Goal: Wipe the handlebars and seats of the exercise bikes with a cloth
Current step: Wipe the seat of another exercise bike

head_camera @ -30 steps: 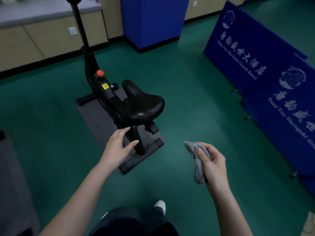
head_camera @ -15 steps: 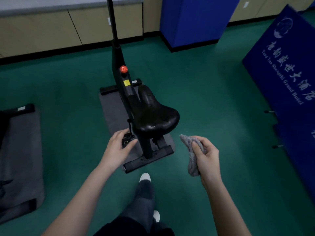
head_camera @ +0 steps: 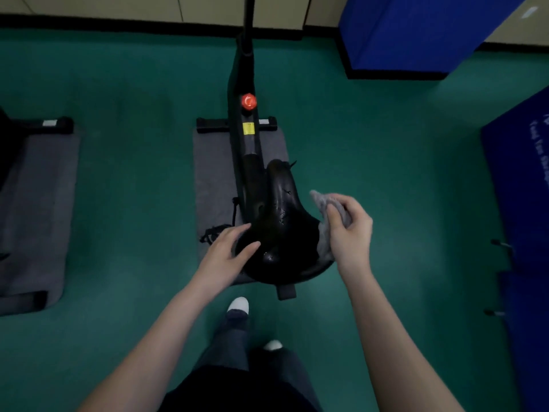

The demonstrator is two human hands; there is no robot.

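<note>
Left hand [head_camera: 225, 251] has reached the seat [head_camera: 282, 221], flat; right hand [head_camera: 350, 231] grips cloth [head_camera: 322, 203].

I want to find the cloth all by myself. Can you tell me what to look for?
Find the black exercise bike on the grey mat in the middle of the green floor. By the right edge of its wide seat is the right hand. The cloth is the crumpled grey rag that hand grips, soft and pale beside the shiny black seat.
</note>
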